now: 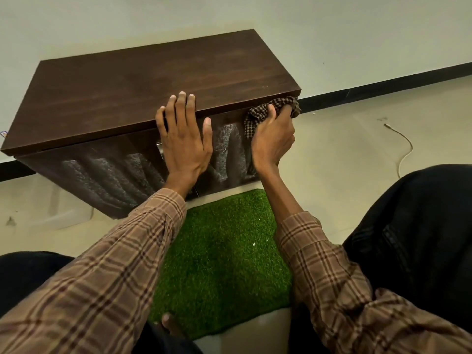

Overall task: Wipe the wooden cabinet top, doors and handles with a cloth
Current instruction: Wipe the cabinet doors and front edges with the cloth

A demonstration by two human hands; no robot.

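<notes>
A low dark wooden cabinet (143, 80) stands against the wall, its flat top bare. My left hand (182, 139) lies over the front edge of the top, fingers straight on the top and thumb against the glossy door (107, 175). My right hand (273, 139) grips a bunched brown checked cloth (258, 116) and presses it against the upper right corner of the right door, just under the top's edge. A metal handle (159, 146) peeks out beside my left hand, mostly hidden.
A green artificial-grass mat (224, 251) lies on the pale floor in front of the cabinet, between my dark-trousered knees (413, 226). A thin white cable (404, 152) trails on the floor at the right. A black skirting strip (383, 85) runs along the wall.
</notes>
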